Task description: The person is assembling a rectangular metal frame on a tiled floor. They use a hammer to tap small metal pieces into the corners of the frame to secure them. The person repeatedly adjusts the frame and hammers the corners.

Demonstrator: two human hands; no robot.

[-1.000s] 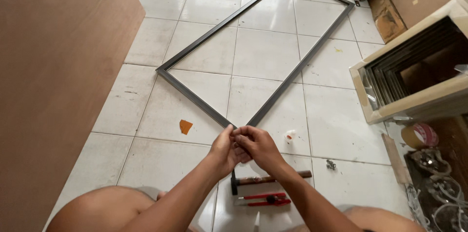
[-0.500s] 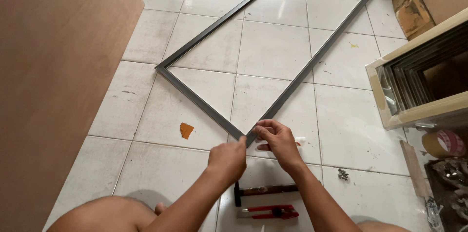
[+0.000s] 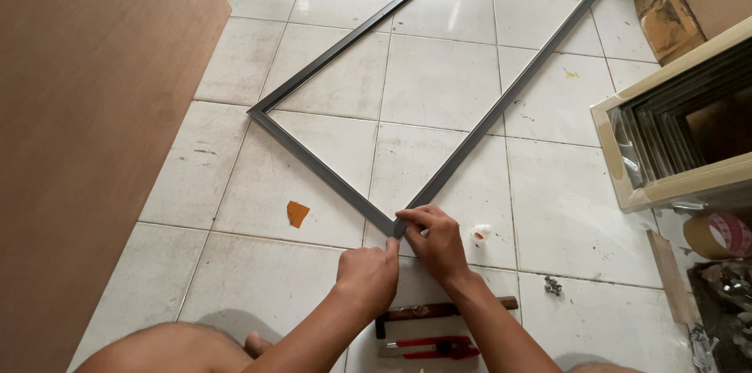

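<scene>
1. The dark metal frame point(image 3: 439, 83) lies flat on the tiled floor point(image 3: 258, 185), its near corner just in front of the knees.
2. Left hand point(image 3: 368, 275): fist closed, forefinger tip pressing the corner joint.
3. Right hand point(image 3: 435, 244): fingers pinching the right-hand bar at the corner.
4. Judgement: press both bars flush and keep the mitre shut; avoid lifting the frame.

A home workshop — tiled floor point(image 3: 439, 75), stacked frames point(image 3: 666, 138), plywood sheet point(image 3: 86, 130), scattered tools point(image 3: 431, 347).
</scene>
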